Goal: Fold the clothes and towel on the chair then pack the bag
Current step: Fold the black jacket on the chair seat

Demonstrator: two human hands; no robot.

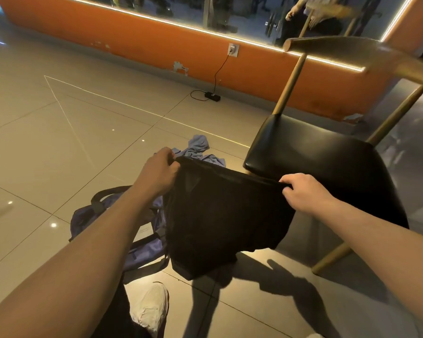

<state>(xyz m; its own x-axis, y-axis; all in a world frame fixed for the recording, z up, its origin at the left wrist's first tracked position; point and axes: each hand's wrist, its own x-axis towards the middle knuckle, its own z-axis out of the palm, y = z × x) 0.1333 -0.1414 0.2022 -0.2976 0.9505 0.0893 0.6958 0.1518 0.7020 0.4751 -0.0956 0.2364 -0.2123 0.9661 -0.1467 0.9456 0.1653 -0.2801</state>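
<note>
Left of the black chair (315,162) with its smooth, glossy, leather-like seat and dull-sheened golden legs, a thin matt black cloth garment (220,215) hangs above polished, reflective beige floor tiles (59,154), near a dull purple woven-fabric bag (142,252) and a soft, crumpled pale-blue cloth (198,143).

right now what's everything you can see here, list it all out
black garment: one, black, held up by its top edge, in front of the chair
bag: one, purple-blue with dark straps, on the floor under the left forearm
cloth: one, light blue, crumpled on the floor beyond the garment
chair: one, black seat, golden legs, at right
power brick: one, black, on the floor, cable up to the socket
wall socket: one, white, on the orange wall
shoe: one, white, bottom edge
left hand: one, grips the garment's left corner
right hand: one, grips its right corner
</note>
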